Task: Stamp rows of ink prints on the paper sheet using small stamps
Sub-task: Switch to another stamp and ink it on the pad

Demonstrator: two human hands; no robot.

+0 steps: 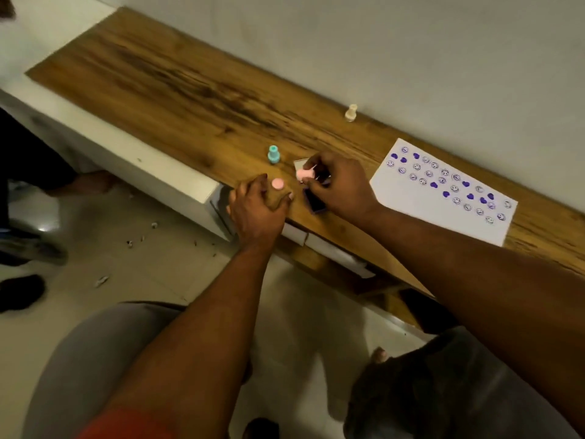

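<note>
A person leans over a long wooden worktop (177,80) set against a pale wall, both bare arms stretched toward its front edge. The right hand (340,185) pinches a small pink stamp (304,174) between thumb and fingertips, holding it tilted on its side just above a dark ink pad (315,202) that lies near the worktop's edge. The left hand (253,207) rests beside it, fingers loosely curled around a round pink cap (278,183); how firmly it grips is hard to tell. A teal stamp (273,154) stands upright just beyond the hands, and a cream stamp (351,112) stands well apart near the wall. To the right lies the white paper sheet (421,213), set at an angle, already bearing slanting rows of purple smiley faces and solid hearts. A second person's legs show at the left edge, on the tiled floor (152,270).
</note>
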